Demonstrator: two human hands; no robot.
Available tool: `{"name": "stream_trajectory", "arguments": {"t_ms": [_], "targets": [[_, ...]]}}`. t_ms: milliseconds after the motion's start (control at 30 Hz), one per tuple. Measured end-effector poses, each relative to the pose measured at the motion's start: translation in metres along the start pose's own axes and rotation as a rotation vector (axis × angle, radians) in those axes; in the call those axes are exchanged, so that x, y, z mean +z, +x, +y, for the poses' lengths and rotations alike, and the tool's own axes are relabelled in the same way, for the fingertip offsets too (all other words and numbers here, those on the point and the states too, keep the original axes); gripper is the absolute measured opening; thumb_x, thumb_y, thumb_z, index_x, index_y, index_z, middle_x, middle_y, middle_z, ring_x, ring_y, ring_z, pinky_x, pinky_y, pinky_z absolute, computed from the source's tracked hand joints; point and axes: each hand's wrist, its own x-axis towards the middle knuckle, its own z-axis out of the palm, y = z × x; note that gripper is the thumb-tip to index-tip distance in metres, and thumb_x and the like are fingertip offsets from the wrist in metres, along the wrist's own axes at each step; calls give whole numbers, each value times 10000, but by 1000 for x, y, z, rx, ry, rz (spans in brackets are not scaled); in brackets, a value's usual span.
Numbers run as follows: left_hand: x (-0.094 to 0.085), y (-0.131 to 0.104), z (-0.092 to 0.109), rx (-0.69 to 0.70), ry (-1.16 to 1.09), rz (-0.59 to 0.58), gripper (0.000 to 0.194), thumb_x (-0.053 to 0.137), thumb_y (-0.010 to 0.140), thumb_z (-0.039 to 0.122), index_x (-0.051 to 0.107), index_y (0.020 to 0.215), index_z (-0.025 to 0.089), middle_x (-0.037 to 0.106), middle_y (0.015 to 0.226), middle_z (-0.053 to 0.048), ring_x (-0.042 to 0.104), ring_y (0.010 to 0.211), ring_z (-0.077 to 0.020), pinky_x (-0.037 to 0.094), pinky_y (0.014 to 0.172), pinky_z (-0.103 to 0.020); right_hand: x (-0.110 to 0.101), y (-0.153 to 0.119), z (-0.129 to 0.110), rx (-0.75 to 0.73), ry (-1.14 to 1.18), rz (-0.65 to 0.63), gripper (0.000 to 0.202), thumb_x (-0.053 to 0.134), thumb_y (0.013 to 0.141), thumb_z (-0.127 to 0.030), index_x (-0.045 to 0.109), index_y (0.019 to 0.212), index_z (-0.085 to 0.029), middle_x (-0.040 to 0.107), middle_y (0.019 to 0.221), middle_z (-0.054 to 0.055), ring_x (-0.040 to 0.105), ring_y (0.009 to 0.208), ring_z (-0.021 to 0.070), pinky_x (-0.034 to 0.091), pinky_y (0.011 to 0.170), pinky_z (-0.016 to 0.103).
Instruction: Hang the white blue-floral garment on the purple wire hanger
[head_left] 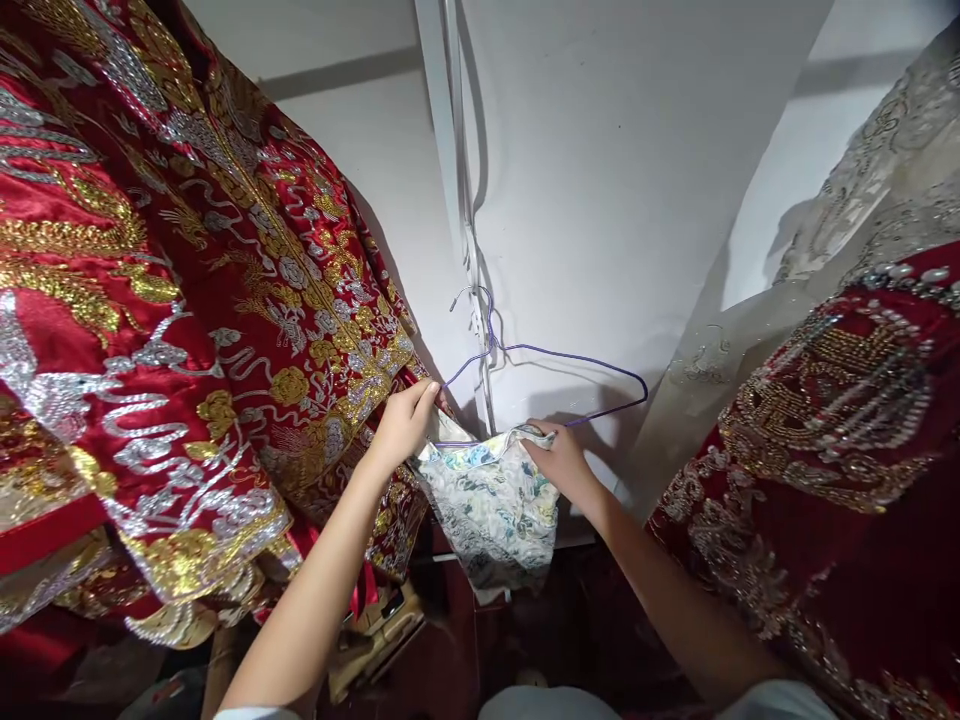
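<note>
My left hand (405, 420) grips the left end of a purple wire hanger (570, 358) together with the edge of a white floral cloth (495, 510). My right hand (561, 458) pinches the top edge of the same cloth just under the hanger's lower bar. The cloth, printed in blue, green and yellow, droops down between both hands. The hanger's hook (469, 295) sits against white cables (471, 250) on the wall.
A red garment with gold and silver embroidery (165, 330) hangs close at the left. Another red beaded garment under sheer lace (847, 430) hangs at the right. A white wall (615, 170) is straight ahead. Dark clutter lies low between my arms.
</note>
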Motion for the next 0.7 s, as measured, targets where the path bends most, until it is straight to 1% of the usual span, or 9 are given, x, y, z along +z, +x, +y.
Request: {"name": "stream_trajectory", "arguments": {"t_ms": [133,200,367,433,500,567,633,667,700], "targets": [[6,7,1,64,34,24,394,392,1007,435,457,700,198,481,629,31,467,608,-136,342,622,-260,-4,-7,3,-34,-57,-31,270,589,815,-321,726,1013,-198,720,793,52,669,730,236,515,620,290],[2,9,-4,101,88,36,396,398,1006,413,377,672,202,390,594,40,399,570,-128,305,595,-266,-13,-8,5,-92,-84,-5,351,598,803,-279,690,1137,-218,706,799,39,650,688,212,510,606,280],[-5,16,-10,213,156,38,401,402,1003,361,330,641,204,403,597,26,419,576,-135,309,609,-280,-46,8,7,-163,-147,387,804,602,784,-245,313,1530,-160,641,711,11,603,639,204,510,630,313],[-7,19,-9,241,176,28,405,403,997,340,333,622,204,424,597,17,436,579,-140,316,610,-285,-63,21,5,-124,-182,448,822,613,779,-284,315,1531,-133,661,723,26,603,636,210,493,606,313],[-10,21,-9,237,227,38,398,413,988,330,369,614,202,458,614,6,459,593,-148,316,605,-290,-82,33,3,-78,-243,411,628,626,759,-325,568,1357,-140,700,772,58,623,677,221,483,619,315],[-16,22,-13,192,288,79,368,434,979,351,462,645,198,530,684,-11,507,643,-163,331,617,-294,-99,38,0,-15,-261,311,340,642,735,-383,753,956,-150,708,735,67,633,697,241,477,622,322],[-23,21,-20,139,297,129,309,447,977,392,575,770,201,619,837,-38,576,763,-191,379,677,-297,-112,34,-2,88,-173,151,281,699,686,-442,738,696,-164,685,634,50,628,646,245,468,580,321],[-25,20,-24,111,272,150,285,448,979,416,612,879,205,650,940,-55,603,850,-210,406,730,-303,-114,29,-2,151,-91,85,288,750,641,-456,729,651,-169,672,596,39,622,608,241,464,547,316],[-27,19,-28,79,234,164,289,446,979,439,619,1000,208,663,1038,-73,617,936,-229,424,783,-313,-113,23,-2,199,13,89,296,805,589,-452,730,639,-170,666,577,35,617,571,237,461,516,313]]}}
